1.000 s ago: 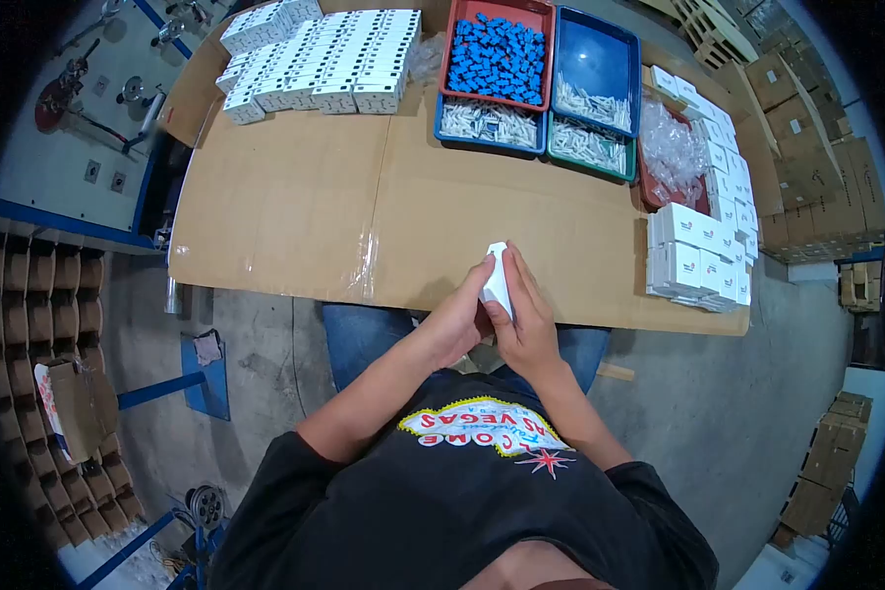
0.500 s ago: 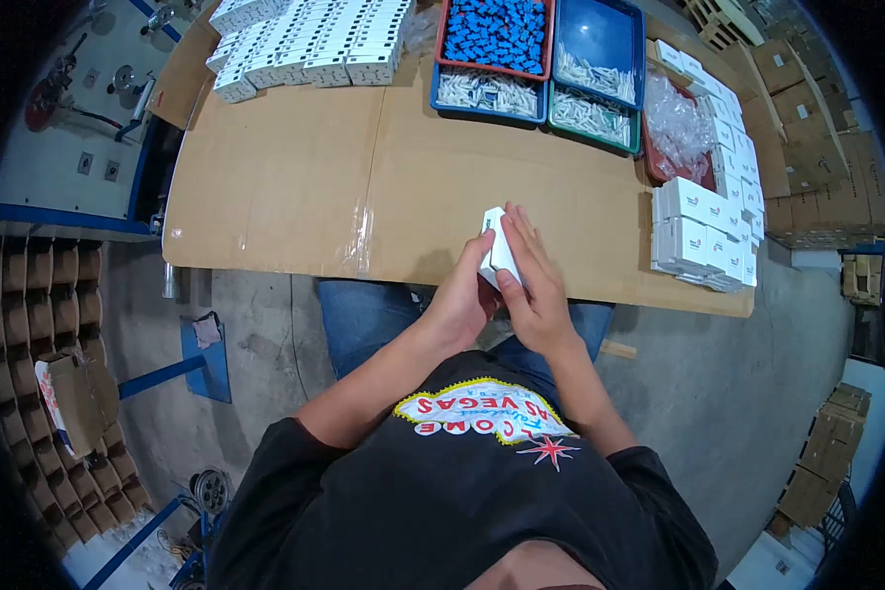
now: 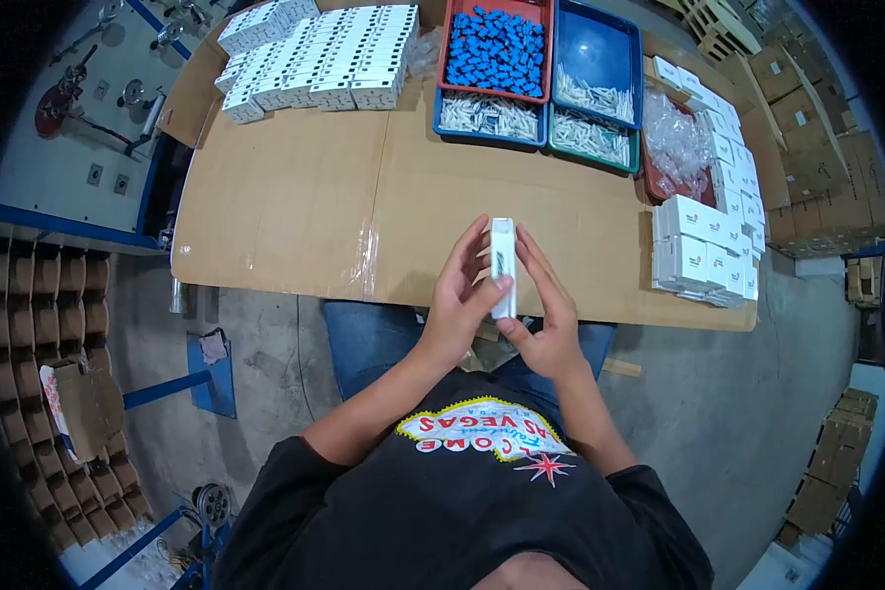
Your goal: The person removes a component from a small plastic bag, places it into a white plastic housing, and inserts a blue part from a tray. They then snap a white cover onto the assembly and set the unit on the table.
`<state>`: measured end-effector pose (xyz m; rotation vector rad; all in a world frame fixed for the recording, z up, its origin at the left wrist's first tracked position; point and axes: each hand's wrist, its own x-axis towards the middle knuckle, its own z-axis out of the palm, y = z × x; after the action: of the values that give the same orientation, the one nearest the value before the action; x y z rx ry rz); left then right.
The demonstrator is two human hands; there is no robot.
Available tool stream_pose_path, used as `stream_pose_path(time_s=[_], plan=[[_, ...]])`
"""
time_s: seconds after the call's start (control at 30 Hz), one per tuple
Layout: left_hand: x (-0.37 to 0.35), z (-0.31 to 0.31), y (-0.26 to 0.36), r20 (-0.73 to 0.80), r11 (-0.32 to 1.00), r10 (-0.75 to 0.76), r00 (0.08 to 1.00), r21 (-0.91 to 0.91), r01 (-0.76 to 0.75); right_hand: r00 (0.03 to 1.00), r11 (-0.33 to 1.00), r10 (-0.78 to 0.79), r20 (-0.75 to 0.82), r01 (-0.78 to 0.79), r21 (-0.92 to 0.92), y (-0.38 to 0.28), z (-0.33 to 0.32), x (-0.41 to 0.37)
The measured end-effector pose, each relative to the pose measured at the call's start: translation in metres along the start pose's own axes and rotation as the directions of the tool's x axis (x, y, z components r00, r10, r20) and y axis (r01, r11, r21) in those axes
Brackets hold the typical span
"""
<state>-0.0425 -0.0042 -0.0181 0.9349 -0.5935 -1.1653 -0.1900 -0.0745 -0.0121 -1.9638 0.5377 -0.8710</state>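
A small white box (image 3: pixel 502 265) stands on its narrow side between my two hands, above the front edge of the cardboard-covered table. My left hand (image 3: pixel 464 300) grips it from the left, its thumb pressed on the near part of the box. Along the other side, my right hand (image 3: pixel 549 320) has its fingers stretched up near the box, with the thumb at its lower end. Dark print shows on the narrow face turned up. The far sides of the box are hidden.
Rows of white boxes (image 3: pixel 354 59) stand at the back left. A red tray (image 3: pixel 449 74) of blue pieces sits above blue and green trays of white pieces. Stacked white boxes (image 3: pixel 693 261) line the right edge, beside a plastic bag (image 3: pixel 677 133).
The white box has turned so its narrow printed side faces up. My right hand has moved off its broad face to its right side, fingers more spread.
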Motion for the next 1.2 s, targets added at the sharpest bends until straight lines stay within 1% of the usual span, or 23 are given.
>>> stream_pose_path(time_s=[0.03, 0.1, 0.13, 0.2, 0.23, 0.3, 0.37, 0.5, 0.57, 0.63, 0.7, 0.73, 0.77, 0.8, 0.83, 0.87, 0.9, 0.97, 1.0, 1.03, 1.1, 1.13, 1.2], plan=[[0.0, 0.0, 0.001, -0.001, 1.0, 0.007, 1.0, -0.001, -0.007, 1.0, 1.0, -0.006, 0.003, 0.006, -0.001, 0.0, 0.0, 0.0], [0.0, -0.001, 0.002, 0.088, 0.985, 0.148, 0.985, 0.072, -0.154, 1.0, 0.999, 0.005, 0.004, -0.005, 0.049, -0.003, 0.0, -0.002], [0.0, -0.005, 0.002, 0.12, 0.966, 0.189, 0.975, 0.156, -0.206, 1.0, 0.999, 0.002, 0.001, -0.002, 0.048, -0.005, 0.0, -0.003], [0.001, -0.008, 0.005, 0.151, 0.951, 0.224, 0.963, 0.183, -0.25, 0.999, 0.982, 0.048, 0.02, -0.051, 0.184, -0.009, 0.001, -0.002], [0.0, -0.01, 0.007, 0.176, 0.935, 0.254, 0.951, 0.206, -0.288, 0.999, 0.982, 0.041, 0.017, -0.043, 0.183, -0.011, 0.0, -0.002], [0.001, -0.013, 0.007, 0.186, 0.94, 0.252, 0.95, 0.188, -0.286, 0.994, 0.942, 0.091, 0.057, -0.105, 0.319, -0.014, -0.001, -0.002], [-0.001, -0.018, 0.006, 0.248, 0.936, 0.248, 0.936, 0.187, -0.297, 0.993, 0.95, 0.073, 0.096, -0.098, 0.295, -0.012, -0.007, -0.001], [-0.004, -0.019, 0.009, 0.255, 0.954, 0.206, 0.945, 0.161, -0.251, 0.98, 0.964, 0.08, 0.182, -0.122, 0.236, -0.014, -0.016, -0.001], [-0.004, -0.019, 0.007, 0.262, 0.948, 0.235, 0.936, 0.151, -0.28, 0.979, 0.97, 0.069, 0.189, -0.111, 0.217, -0.013, -0.018, -0.001], [-0.004, -0.019, 0.008, 0.259, 0.955, 0.219, 0.941, 0.141, -0.261, 0.978, 0.973, 0.07, 0.196, -0.11, 0.201, -0.014, -0.021, -0.001], [-0.006, -0.017, 0.009, 0.258, 0.961, 0.204, 0.944, 0.129, -0.243, 0.983, 0.995, 0.016, 0.183, -0.033, 0.09, -0.014, -0.024, 0.003], [-0.006, -0.014, 0.009, 0.224, 0.977, 0.177, 0.958, 0.081, -0.199, 0.983, 0.995, 0.019, 0.184, -0.036, 0.091, -0.016, -0.023, 0.003], [-0.005, -0.011, 0.009, 0.192, 0.986, 0.152, 0.969, 0.032, -0.161, 0.989, 0.996, 0.025, 0.146, -0.036, 0.078, -0.017, -0.022, 0.005], [-0.004, -0.009, 0.008, 0.191, 0.986, 0.155, 0.969, 0.032, -0.164, 0.994, 0.997, 0.03, 0.108, -0.038, 0.067, -0.019, -0.02, 0.007], [-0.004, -0.007, 0.006, 0.125, 0.991, 0.133, 0.983, -0.011, -0.133, 0.994, 0.997, 0.03, 0.109, -0.037, 0.068, -0.021, -0.019, 0.009], [-0.004, -0.005, 0.005, 0.06, 0.993, 0.106, 0.993, -0.057, -0.103, 0.997, 1.0, 0.011, 0.079, -0.011, 0.0, -0.025, -0.017, 0.011], [-0.005, -0.005, 0.004, 0.058, 0.993, 0.103, 0.993, -0.056, -0.1, 0.999, 0.998, -0.009, 0.049, 0.012, -0.07, -0.026, -0.016, 0.011], [-0.004, -0.005, 0.005, -0.002, 0.974, -0.083, 0.997, -0.213, 0.081, 0.999, 0.998, 0.007, 0.036, -0.005, -0.059, -0.016, -0.013, 0.007], [-0.003, -0.005, 0.002, -0.006, 0.989, -0.028, 1.0, -0.143, 0.027, 1.0, 0.999, 0.021, 0.021, -0.02, -0.051, -0.012, -0.011, 0.006], [-0.004, -0.007, 0.002, -0.005, 0.989, -0.03, 1.0, -0.143, 0.029, 1.0, 0.998, 0.023, 0.02, -0.022, -0.051, -0.01, -0.011, 0.006], [-0.005, -0.01, 0.001, 0.025, 0.97, -0.159, 0.987, -0.181, 0.16, 0.999, 0.999, 0.046, 0.017, -0.046, -0.017, -0.008, -0.012, 0.005], [-0.004, -0.012, -0.004, 0.027, 0.97, -0.159, 0.987, -0.183, 0.161, 0.999, 0.999, 0.047, 0.017, -0.046, -0.021, -0.006, -0.012, 0.005], [-0.003, -0.014, -0.01, 0.109, 0.998, -0.011, 0.994, -0.064, 0.018, 0.997, 0.996, 0.076, -0.027, -0.074, 0.042, 0.0, -0.01, 0.004]])
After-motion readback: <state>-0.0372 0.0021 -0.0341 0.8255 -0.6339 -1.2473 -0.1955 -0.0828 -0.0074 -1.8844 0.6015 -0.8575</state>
